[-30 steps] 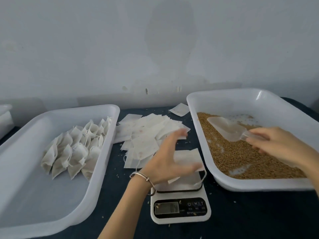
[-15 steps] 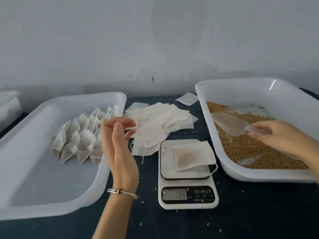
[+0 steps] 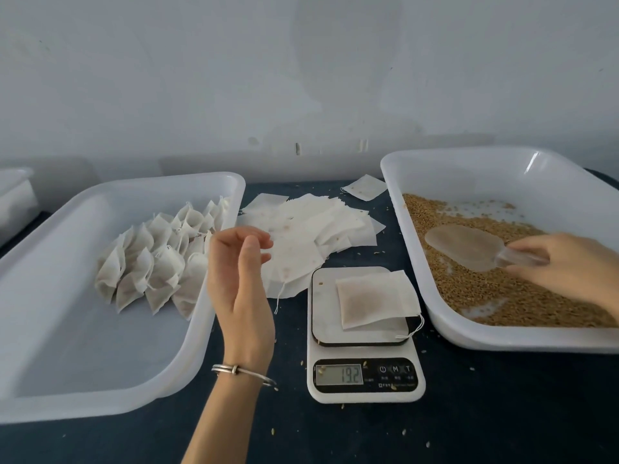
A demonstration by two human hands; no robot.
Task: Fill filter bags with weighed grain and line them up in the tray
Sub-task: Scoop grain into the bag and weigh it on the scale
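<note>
The left hand [image 3: 242,279] is held upright in the lower centre of the frame, above the gap between the left tray [image 3: 83,360] and the scale [image 3: 365,333]; its fingers are loosely bent at the tips and nothing is held in it. A metal bangle [image 3: 241,372] is worn on its wrist. The right hand [image 3: 569,266] is seen at the right edge of the frame, its fingers closed around the handle of a translucent scoop [image 3: 465,244], whose bowl is laid on the grain [image 3: 485,289]. The grain is spread across the floor of the right tray [image 3: 469,165], in the right half of the frame. A filled filter bag [image 3: 368,301] is laid flat on the platform of the scale, with its drawstring hanging over the platform's lower right corner; 19.2 is shown on the display [image 3: 340,375]. Filled bags [image 3: 157,262] are lined up in overlapping rows in the upper right part of the left tray. A loose pile of empty bags [image 3: 315,229] is spread on the dark worktop [image 3: 469,413] between the 2 trays, behind the scale, and 1 separate empty bag [image 3: 365,191] is seen beside the right tray's far left corner. Stray grains are scattered on the worktop around the scale.
</note>
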